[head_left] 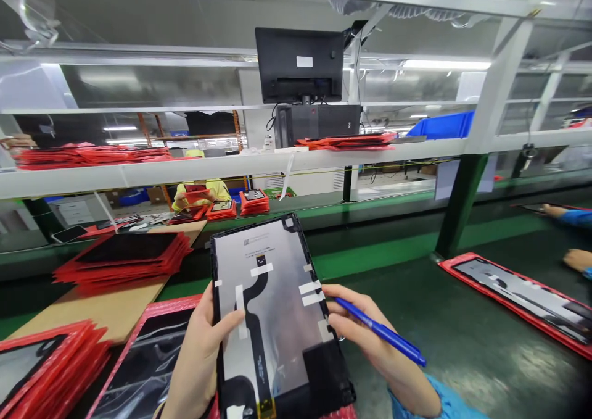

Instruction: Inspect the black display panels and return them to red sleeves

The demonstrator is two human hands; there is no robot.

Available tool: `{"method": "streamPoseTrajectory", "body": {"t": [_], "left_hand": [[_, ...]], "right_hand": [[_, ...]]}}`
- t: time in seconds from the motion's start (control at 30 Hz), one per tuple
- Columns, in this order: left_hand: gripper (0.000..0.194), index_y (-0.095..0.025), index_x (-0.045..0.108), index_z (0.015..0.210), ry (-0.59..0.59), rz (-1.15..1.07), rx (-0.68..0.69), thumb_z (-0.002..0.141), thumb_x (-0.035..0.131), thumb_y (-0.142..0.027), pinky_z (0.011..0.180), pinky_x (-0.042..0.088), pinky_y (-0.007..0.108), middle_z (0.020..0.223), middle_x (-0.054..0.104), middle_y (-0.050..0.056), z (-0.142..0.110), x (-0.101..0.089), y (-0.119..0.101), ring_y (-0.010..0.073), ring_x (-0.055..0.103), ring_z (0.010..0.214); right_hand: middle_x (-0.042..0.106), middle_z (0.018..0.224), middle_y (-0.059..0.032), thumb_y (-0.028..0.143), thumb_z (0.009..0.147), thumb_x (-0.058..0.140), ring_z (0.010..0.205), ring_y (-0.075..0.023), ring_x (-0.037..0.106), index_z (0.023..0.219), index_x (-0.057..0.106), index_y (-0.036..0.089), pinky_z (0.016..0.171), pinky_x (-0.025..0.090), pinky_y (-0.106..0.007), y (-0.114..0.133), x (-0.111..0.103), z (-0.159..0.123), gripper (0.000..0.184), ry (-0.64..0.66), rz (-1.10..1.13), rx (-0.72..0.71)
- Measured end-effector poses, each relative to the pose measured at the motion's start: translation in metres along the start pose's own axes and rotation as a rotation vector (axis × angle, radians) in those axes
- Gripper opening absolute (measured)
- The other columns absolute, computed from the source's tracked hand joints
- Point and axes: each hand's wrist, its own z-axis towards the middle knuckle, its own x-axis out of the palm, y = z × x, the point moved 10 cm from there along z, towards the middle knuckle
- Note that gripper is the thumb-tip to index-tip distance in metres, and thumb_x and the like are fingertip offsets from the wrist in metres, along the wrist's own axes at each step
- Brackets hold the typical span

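Observation:
A tablet screen assembly [287, 320] is tilted up before me, its silver back showing a black flex cable [254, 345] and white tape strips. Round its left edge my left hand [201, 345] is closed, the thumb lying on the back near a tape strip. My right hand [370, 332] has a blue pen [383, 332] between its fingers, pointing down to the right. Its fingertips touch the panel's right edge beside two white tape strips [312, 293].
Stacks of red bubble bags with panels [124, 258] stand on a board at left. Another bagged panel [522, 295] lies on the green bench at right, near a co-worker's hands [578, 260]. Overhead, a shelf [222, 167] carries red bags, a computer and a monitor [300, 64].

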Motion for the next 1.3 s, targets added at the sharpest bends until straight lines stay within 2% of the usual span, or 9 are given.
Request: {"method": "streamPoseTrajectory", "body": {"t": [0.1, 0.27, 0.33, 0.5, 0.67, 0.77, 0.87, 1.1, 1.3], "left_hand": [[0.080, -0.023, 0.049, 0.132, -0.013, -0.005, 0.008, 0.059, 0.082, -0.021, 0.073, 0.056, 0.024, 0.107, 0.074, 0.003, 0.001, -0.003, -0.002, 0.0225, 0.070, 0.094], [0.079, -0.026, 0.049, 0.132, -0.011, 0.024, 0.034, 0.061, 0.082, -0.024, 0.075, 0.056, 0.024, 0.108, 0.073, 0.002, 0.002, -0.009, -0.006, 0.0222, 0.070, 0.094], [0.079, -0.026, 0.050, 0.131, -0.012, 0.028, 0.030, 0.060, 0.083, -0.025, 0.074, 0.056, 0.022, 0.108, 0.074, 0.001, 0.002, -0.011, -0.006, 0.0213, 0.070, 0.094], [0.080, -0.027, 0.050, 0.131, -0.041, 0.011, -0.006, 0.058, 0.084, -0.026, 0.072, 0.056, 0.020, 0.108, 0.074, 0.000, 0.005, -0.019, 0.000, 0.0208, 0.070, 0.095], [0.081, -0.026, 0.050, 0.131, -0.070, -0.019, -0.028, 0.058, 0.084, -0.024, 0.081, 0.057, 0.028, 0.113, 0.072, 0.001, 0.010, -0.024, 0.006, 0.0247, 0.067, 0.102], [0.077, -0.028, 0.049, 0.133, -0.078, -0.021, -0.024, 0.063, 0.081, -0.025, 0.089, 0.054, 0.032, 0.117, 0.070, 0.001, 0.010, -0.024, 0.008, 0.0259, 0.064, 0.109], [0.067, -0.030, 0.049, 0.132, -0.055, 0.033, 0.028, 0.071, 0.076, -0.028, 0.099, 0.045, 0.029, 0.125, 0.066, 0.000, 0.011, -0.023, 0.005, 0.0224, 0.058, 0.118], [0.067, -0.030, 0.047, 0.135, -0.007, 0.086, 0.022, 0.074, 0.075, -0.031, 0.098, 0.045, 0.029, 0.124, 0.066, 0.000, 0.006, -0.019, 0.009, 0.0219, 0.062, 0.112], [0.067, -0.027, 0.052, 0.131, -0.048, 0.116, 0.055, 0.068, 0.077, -0.033, 0.082, 0.051, 0.025, 0.112, 0.071, 0.001, 0.001, -0.012, 0.001, 0.0211, 0.067, 0.097]], "right_hand": [[0.071, 0.095, -0.0025, 0.022, 0.067, 0.076, 0.083, -0.0185, 0.065, 0.102, 0.072, 0.026, 0.069, 0.052, -0.026, 0.002, 0.000, 0.000, 0.035, -0.050, -0.035, -0.015], [0.062, 0.074, 0.0022, 0.013, 0.072, 0.063, 0.068, -0.0127, 0.058, 0.102, 0.065, 0.021, 0.064, 0.043, -0.023, 0.011, 0.046, 0.007, 0.031, 0.297, 0.066, 0.031], [0.055, 0.070, 0.0049, 0.008, 0.069, 0.060, 0.062, -0.0092, 0.051, 0.097, 0.061, 0.020, 0.058, 0.038, -0.020, 0.007, 0.054, 0.011, 0.030, 0.338, 0.026, 0.068], [0.037, 0.062, 0.0093, 0.004, 0.060, 0.055, 0.052, -0.0057, 0.027, 0.080, 0.050, 0.021, 0.045, 0.019, -0.019, -0.012, 0.052, 0.021, 0.026, 0.268, -0.129, 0.157], [0.030, 0.061, 0.0078, 0.017, 0.074, 0.061, 0.055, -0.0085, 0.027, 0.081, 0.061, 0.018, 0.049, 0.026, -0.021, -0.005, 0.045, 0.025, 0.007, 0.232, -0.204, 0.034], [0.045, 0.064, 0.0034, 0.036, 0.083, 0.061, 0.059, -0.0122, 0.043, 0.096, 0.068, 0.019, 0.055, 0.039, -0.024, -0.010, 0.034, 0.027, 0.022, 0.183, -0.210, 0.046], [0.056, 0.073, -0.0006, 0.044, 0.084, 0.060, 0.068, -0.0169, 0.054, 0.101, 0.067, 0.021, 0.063, 0.047, -0.028, -0.017, 0.025, 0.030, 0.030, 0.120, -0.192, 0.073], [0.030, 0.054, 0.0084, 0.037, 0.084, 0.056, 0.050, -0.0101, 0.028, 0.074, 0.052, 0.021, 0.047, 0.025, -0.024, -0.011, 0.028, 0.034, 0.019, 0.039, -0.358, -0.013], [0.033, 0.052, 0.0086, 0.035, 0.083, 0.057, 0.049, -0.0099, 0.027, 0.072, 0.047, 0.022, 0.047, 0.025, -0.024, -0.009, 0.026, 0.032, 0.019, -0.104, -0.500, -0.097]]}}
